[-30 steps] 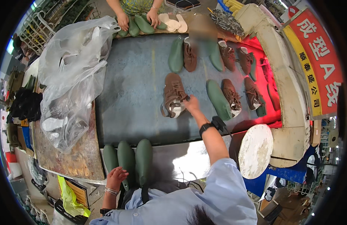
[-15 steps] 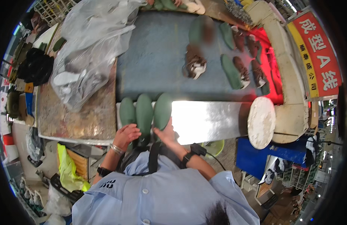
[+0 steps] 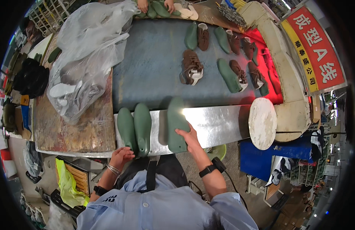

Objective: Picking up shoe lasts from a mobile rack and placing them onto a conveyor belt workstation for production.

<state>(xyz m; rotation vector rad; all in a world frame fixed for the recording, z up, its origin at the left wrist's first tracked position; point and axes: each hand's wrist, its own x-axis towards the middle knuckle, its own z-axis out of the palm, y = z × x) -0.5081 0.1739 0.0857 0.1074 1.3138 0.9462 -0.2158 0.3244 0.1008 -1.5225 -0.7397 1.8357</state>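
My right hand point(image 3: 189, 138) is closed on a green shoe last point(image 3: 176, 128), gripping its right side near the lower end, above the shiny metal ledge point(image 3: 219, 122). Two more green lasts lie side by side on the ledge to the left: an outer one point(image 3: 126, 128) and an inner one point(image 3: 142, 126). My left hand point(image 3: 122, 156) is at the near end of the outer last, its fingers curled together with nothing visible in them. Whether it touches the last is hard to tell.
Beyond the ledge, a blue-grey belt point(image 3: 150, 65) carries brown shoes point(image 3: 192, 66) and several green lasts point(image 3: 228, 74), some under red light at right. Clear plastic bags point(image 3: 85, 57) cover part of the left table point(image 3: 77, 130). A white round board point(image 3: 263, 124) stands right. Another person's hands point(image 3: 169, 5) are at the far edge.
My right hand has moved right with its last, away from the other two. My left hand has drawn back to the near end of the outer last. The view has shifted slightly.
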